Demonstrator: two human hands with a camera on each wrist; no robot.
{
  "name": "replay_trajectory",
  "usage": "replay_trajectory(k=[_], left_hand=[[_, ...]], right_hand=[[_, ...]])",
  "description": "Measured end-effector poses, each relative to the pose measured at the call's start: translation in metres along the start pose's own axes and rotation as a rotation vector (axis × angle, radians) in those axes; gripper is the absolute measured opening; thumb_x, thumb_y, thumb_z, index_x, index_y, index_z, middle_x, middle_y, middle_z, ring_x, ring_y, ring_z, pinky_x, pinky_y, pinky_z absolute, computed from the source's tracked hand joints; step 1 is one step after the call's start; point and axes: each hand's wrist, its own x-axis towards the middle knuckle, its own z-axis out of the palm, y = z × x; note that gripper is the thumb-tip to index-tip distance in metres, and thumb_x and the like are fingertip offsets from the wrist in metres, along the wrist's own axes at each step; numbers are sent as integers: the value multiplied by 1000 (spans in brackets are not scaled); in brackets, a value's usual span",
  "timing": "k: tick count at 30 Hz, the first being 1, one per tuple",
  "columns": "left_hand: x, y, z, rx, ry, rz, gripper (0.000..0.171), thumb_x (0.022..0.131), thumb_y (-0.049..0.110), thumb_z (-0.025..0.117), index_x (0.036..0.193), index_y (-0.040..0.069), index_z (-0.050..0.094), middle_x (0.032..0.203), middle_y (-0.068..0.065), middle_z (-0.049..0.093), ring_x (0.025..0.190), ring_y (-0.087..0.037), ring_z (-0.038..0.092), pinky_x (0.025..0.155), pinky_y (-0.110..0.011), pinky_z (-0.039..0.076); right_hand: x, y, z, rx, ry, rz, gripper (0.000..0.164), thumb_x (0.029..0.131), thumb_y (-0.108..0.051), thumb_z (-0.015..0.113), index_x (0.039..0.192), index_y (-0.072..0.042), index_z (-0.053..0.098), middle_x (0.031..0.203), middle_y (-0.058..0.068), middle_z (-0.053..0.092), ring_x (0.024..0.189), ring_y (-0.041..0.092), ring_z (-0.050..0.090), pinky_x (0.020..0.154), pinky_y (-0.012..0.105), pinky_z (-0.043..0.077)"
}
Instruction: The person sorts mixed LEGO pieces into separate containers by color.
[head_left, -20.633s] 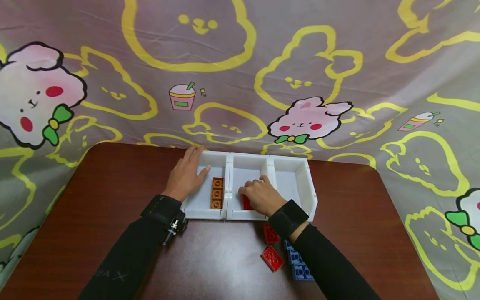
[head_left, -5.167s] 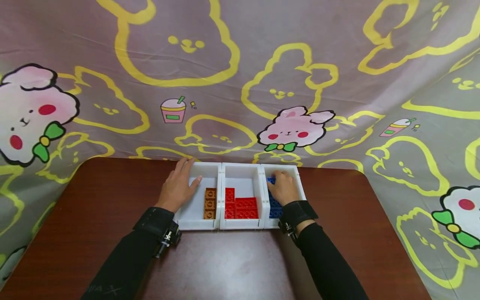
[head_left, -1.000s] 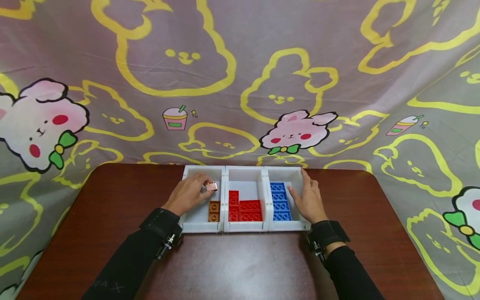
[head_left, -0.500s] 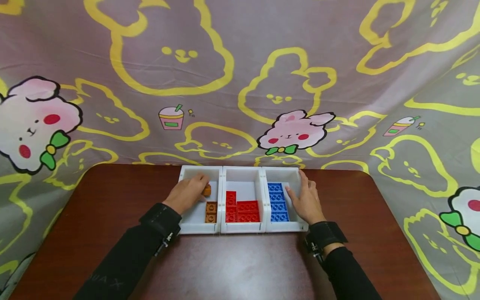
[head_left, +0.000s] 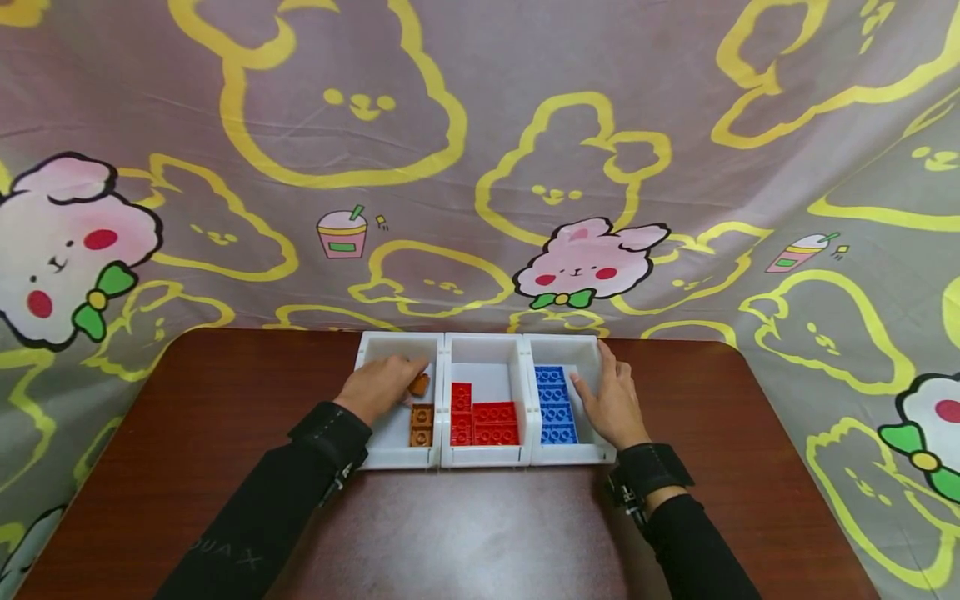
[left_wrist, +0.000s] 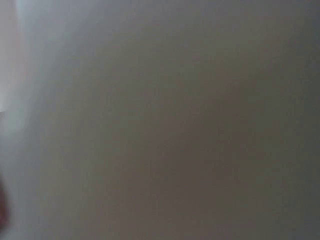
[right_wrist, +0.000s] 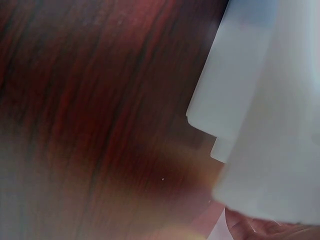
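In the head view, my left hand (head_left: 382, 385) is inside the left white bin (head_left: 397, 457) and pinches a tilted orange-brown toy brick (head_left: 420, 384). Two more orange-brown bricks (head_left: 422, 425) lie studs up along the bin's right wall, just in front of the held one. My right hand (head_left: 617, 404) rests over the outer right wall of the right white bin (head_left: 577, 454), thumb inside and fingers outside. Blue bricks (head_left: 557, 406) stand in a column beside that thumb. In the right wrist view some fingers (right_wrist: 265, 230) show below the white bin wall.
Red bricks (head_left: 483, 423) fill the front of the middle white bin (head_left: 483, 457). All three bins stand side by side on a dark wooden table (head_left: 465, 533), near a patterned cloth (head_left: 427, 175) behind it. The left wrist view is a pale blur.
Over twenty seconds, the loose red and blue bricks left the table for the bins. My right hand moved to the right bin's outer wall. Lately my left hand lowered and tilted the lifted orange-brown brick.
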Motion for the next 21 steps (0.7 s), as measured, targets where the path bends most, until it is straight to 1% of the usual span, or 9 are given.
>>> replay_trajectory(k=[3,5,8,11,13,16,18,21], left_hand=[[0,0,2,24,13,8,22,83,7,81,98,6,65,84,-10,73,76,-24,71,61,-36,57],[0,0,3,30,18,1,16,85,7,78,97,6,67,84,-10,74,75,-22,72,60,-35,57],[0,-1,4,13,21,-5,8,90,4,73,97,6,70,85,-9,74,74,-21,71,59,-35,57],[1,-2,4,-14,2,-2,5,92,5,72,96,8,73,83,-6,73,73,-17,69,58,-33,54],[1,-2,4,-17,-11,8,5,92,6,72,97,8,74,83,-5,73,74,-16,69,58,-31,53],[1,-2,3,-4,-25,26,10,90,9,75,100,5,74,87,-7,73,77,-18,70,61,-32,55],[1,-1,3,5,-24,41,18,89,10,77,105,3,73,93,-9,73,82,-21,71,66,-33,57],[0,-1,3,21,-31,45,26,88,9,79,111,1,71,99,-11,71,88,-24,72,72,-36,59]], right_hand=[[0,1,0,-1,-1,6,76,102,-33,60,161,-13,15,142,34,33,126,49,43,102,68,40],[1,1,0,-2,-1,11,76,102,-34,60,161,-14,15,143,34,33,126,49,43,103,68,39],[1,1,0,-7,-1,15,76,102,-33,60,161,-15,14,142,33,33,126,48,43,103,68,39],[1,2,0,-9,-2,14,76,102,-33,60,161,-15,14,141,33,34,125,48,43,103,68,39],[1,2,0,-9,-4,14,76,102,-33,60,161,-15,14,141,32,34,126,48,43,103,68,39],[1,2,0,-9,-7,13,76,102,-33,60,161,-14,14,141,32,34,126,47,43,104,68,39],[1,1,0,-7,-8,14,76,102,-32,60,161,-14,14,140,32,35,125,47,43,104,68,39],[0,0,0,-6,-9,17,76,102,-32,60,161,-14,14,140,32,35,125,48,43,103,68,39]])
